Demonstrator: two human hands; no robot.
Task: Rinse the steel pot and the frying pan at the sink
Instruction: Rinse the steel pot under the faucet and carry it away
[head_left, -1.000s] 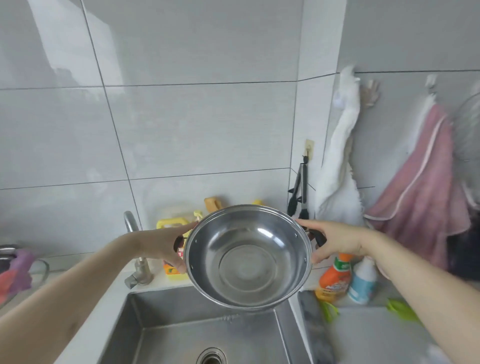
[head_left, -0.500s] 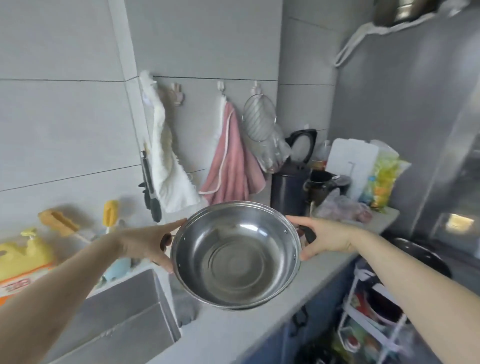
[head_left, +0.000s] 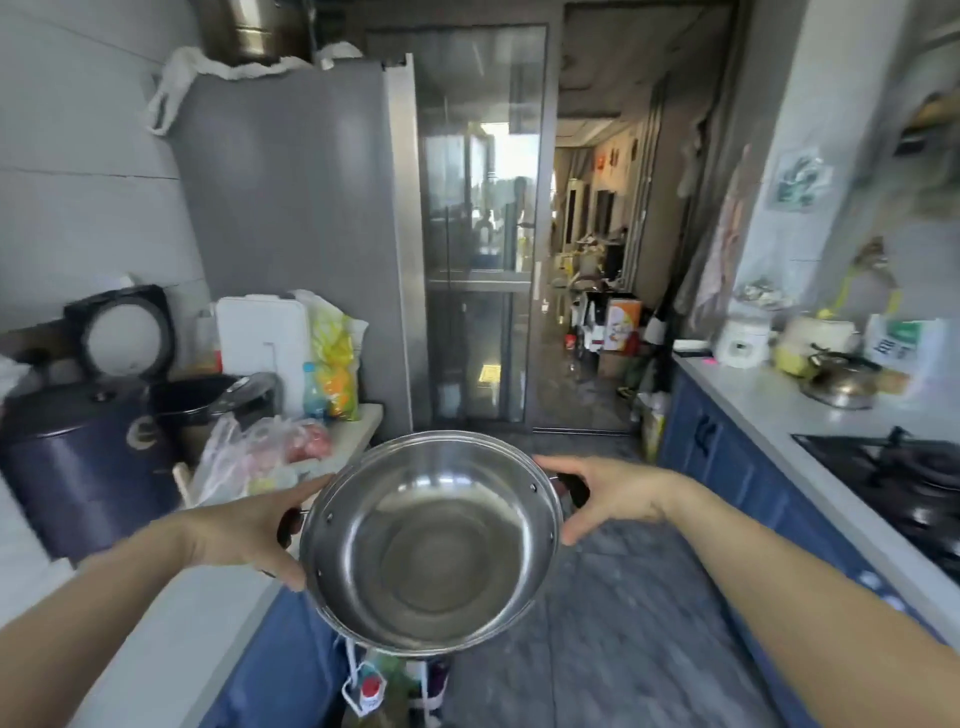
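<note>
I hold the steel pot (head_left: 436, 540) in front of me over the kitchen aisle, its empty shiny inside tilted toward the camera. My left hand (head_left: 254, 530) grips the dark handle on its left side. My right hand (head_left: 608, 493) grips the dark handle on its right side. The sink and the frying pan are out of view.
A counter (head_left: 171, 618) on the left carries a dark rice cooker (head_left: 78, 457), plastic bags (head_left: 249, 452) and a white board. A grey fridge (head_left: 296, 208) stands behind it. On the right, blue cabinets (head_left: 727, 462) run under a counter with a gas hob (head_left: 904, 483) and a kettle. A narrow rack (head_left: 389, 686) with bottles stands below the pot.
The view has swung right, away from the sink and tiled wall, to the aisle and glass door. Both hands have kept hold of the pot throughout.
</note>
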